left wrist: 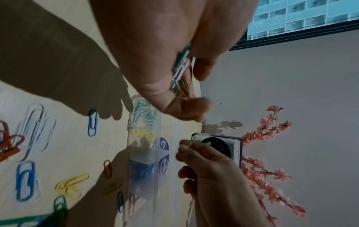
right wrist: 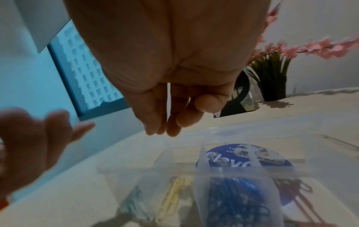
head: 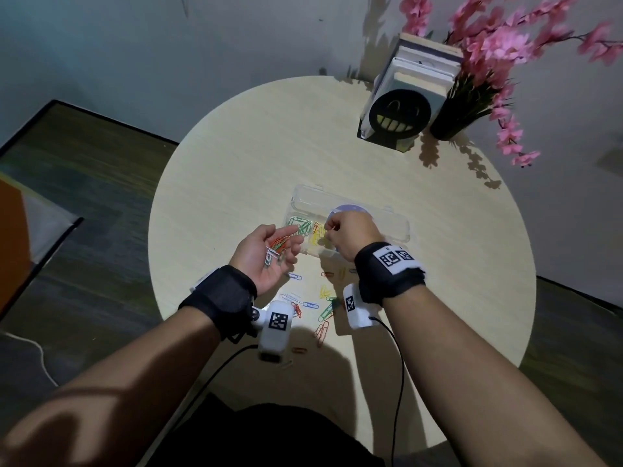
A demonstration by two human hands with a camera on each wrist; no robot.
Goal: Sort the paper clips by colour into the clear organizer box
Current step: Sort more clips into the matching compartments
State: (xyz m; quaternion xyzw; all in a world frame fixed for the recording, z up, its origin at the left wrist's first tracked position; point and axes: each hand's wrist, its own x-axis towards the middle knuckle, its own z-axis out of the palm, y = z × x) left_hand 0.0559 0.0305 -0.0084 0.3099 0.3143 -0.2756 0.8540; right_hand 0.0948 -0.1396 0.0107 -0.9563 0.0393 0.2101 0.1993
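The clear organizer box (head: 399, 227) lies open mid-table, with green clips (head: 301, 225), yellow clips (head: 317, 235), blue clips (right wrist: 233, 199) and red clips (right wrist: 295, 192) in separate compartments. My left hand (head: 281, 246) is palm up just left of the box, cupping a small bunch of red, green and white clips (head: 276, 249); the thumb curls over them (left wrist: 180, 79). My right hand (head: 332, 230) hovers over the yellow and blue compartments, fingers curled, thumb and forefinger pinching a thin clip whose colour I cannot tell. Its fingertips (right wrist: 172, 129) point down at the box.
Several loose clips (head: 323, 298) of mixed colours lie on the round table (head: 236, 163) between my wrists. A smiley bookend with books (head: 399, 114) and a dark vase of pink flowers (head: 451, 119) stand at the far right. Cables hang from both wrist cameras.
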